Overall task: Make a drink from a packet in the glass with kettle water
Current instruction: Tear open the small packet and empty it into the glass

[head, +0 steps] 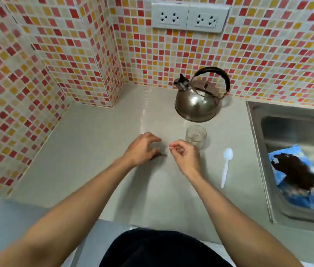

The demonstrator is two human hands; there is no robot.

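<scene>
My left hand (142, 149) low over counter (94, 151), fingers spread and curled, something dark under fingertips, cannot tell what. My right hand (184, 155) loosely curled, fingertips pinched, contents unclear. Glass (196, 136) at its 1 o'clock, touching. Kettle (198, 97) at glass's 12. Spoon (226, 166) at 4.

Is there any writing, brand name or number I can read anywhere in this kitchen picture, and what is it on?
No readable text anywhere in this view.
Blue and white packet with a dark picture, lying in the steel sink: no lettering can be made out.
Shiny steel kettle with black handle: no mark shows.
White double wall socket plates: only holes, no legible labels.
Clear glass and white plastic spoon: plain.
</scene>
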